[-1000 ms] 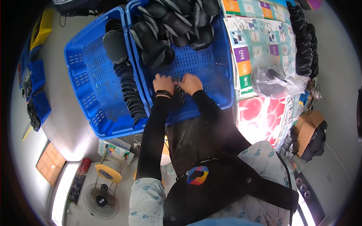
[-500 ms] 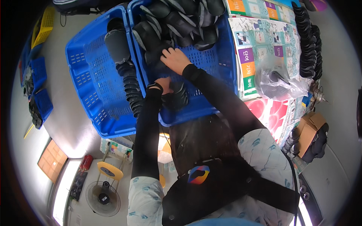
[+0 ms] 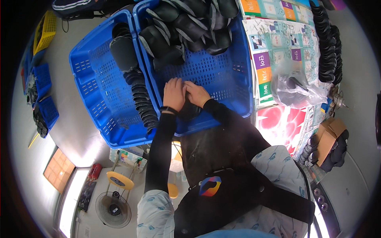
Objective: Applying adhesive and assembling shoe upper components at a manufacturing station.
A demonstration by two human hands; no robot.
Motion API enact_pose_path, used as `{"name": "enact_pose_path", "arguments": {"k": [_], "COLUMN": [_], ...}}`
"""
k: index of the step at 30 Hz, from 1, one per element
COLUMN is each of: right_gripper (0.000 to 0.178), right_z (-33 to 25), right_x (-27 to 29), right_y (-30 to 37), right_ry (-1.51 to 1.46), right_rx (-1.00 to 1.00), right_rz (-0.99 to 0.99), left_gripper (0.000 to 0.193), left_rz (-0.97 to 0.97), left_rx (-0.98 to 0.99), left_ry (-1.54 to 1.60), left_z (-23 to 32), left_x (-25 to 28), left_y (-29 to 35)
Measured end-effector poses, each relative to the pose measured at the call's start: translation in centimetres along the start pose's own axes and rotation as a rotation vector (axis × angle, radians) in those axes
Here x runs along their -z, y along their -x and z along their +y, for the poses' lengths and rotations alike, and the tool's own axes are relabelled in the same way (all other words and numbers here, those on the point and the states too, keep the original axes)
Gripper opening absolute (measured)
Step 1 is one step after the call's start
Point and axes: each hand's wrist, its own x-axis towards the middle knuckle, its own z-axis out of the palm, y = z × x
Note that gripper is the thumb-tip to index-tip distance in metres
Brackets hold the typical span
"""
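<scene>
Both my hands are together over a small nested stack of black curved shell-like pieces [image 3: 189, 110], low in the right-hand blue basket [image 3: 232, 119]. My left hand [image 3: 174, 95] is closed over the stack's left side, its fingers pointing away from me. Against the far right side of the stack, my right hand [image 3: 197, 95] is closed with bent fingers touching the left ones. The hands partly hide the stack. Beyond them, a loose heap of the same black pieces [image 3: 190, 27], some with grey edges, fills the far end of the basket.
A second blue basket [image 3: 85, 79] adjoins on the left, with a row of nested black pieces [image 3: 142, 99] along its right wall. To the right are printed sheets [image 3: 274, 47], a clear plastic bag [image 3: 293, 89], more stacked pieces [image 3: 327, 51] and a cardboard box [image 3: 329, 135].
My right hand has drawn back from the heap toward me and joined my left at the stack. My left hand has shifted its hold to the stack's top and far side.
</scene>
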Motion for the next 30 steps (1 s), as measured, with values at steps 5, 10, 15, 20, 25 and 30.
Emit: {"name": "enact_pose_path", "arguments": {"k": [5,10,15,20,25,30], "right_gripper": [0.044,0.039,0.047,0.05,0.053,0.039], "right_z": [-0.8,-2.6,-1.5,1.2,1.4,-2.7], "right_x": [4.9,6.0,4.2,4.4,6.3,6.5], "right_y": [-3.7,-11.6,-15.0,-14.6,-16.3,-12.1], "right_ry": [0.076,0.149,0.139,-0.268,-1.11,-0.23], "right_rx": [-0.248,0.015,-0.191,-0.172,-0.537,-0.246], "right_rz": [-0.382,0.289,0.313,0.12,0.33,0.637], "left_gripper": [0.04,0.045,0.044,0.043,0.043,0.044], "left_rz": [-0.379,-0.503,-0.516,-0.51,-0.513,-0.505], "left_rx": [0.052,0.164,0.169,0.181,0.171,0.205], "left_ry": [-0.072,-0.139,-0.146,-0.13,-0.111,-0.103], "left_z": [-3.7,-1.4,-1.2,-1.9,-1.1,-2.0], "left_x": [-2.1,-1.5,-0.8,-0.6,-0.9,-1.1], "left_y": [0.3,-1.0,-0.8,-0.5,-1.3,-0.4]}}
